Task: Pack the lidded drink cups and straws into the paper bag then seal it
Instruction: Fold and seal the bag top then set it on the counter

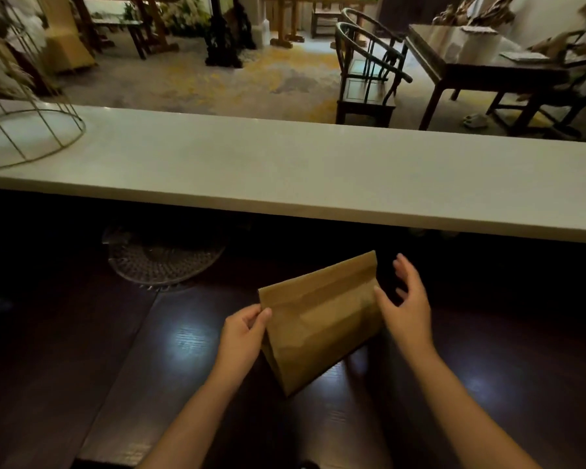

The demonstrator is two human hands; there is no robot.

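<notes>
A brown paper bag (322,319) stands on the dark wooden counter (149,350), its top folded over into a flat band. My left hand (242,330) pinches the bag's left edge between thumb and fingers. On the other side my right hand (405,299) is spread wide, its thumb touching the bag's right edge and its fingers apart in the air. No cups or straws show; the bag hides whatever is inside.
A pale raised ledge (318,177) runs across just behind the bag. A round woven mat (164,257) lies under it at the left. A wire cage frame (24,130) stands on the ledge's left end. Chairs and tables fill the room beyond.
</notes>
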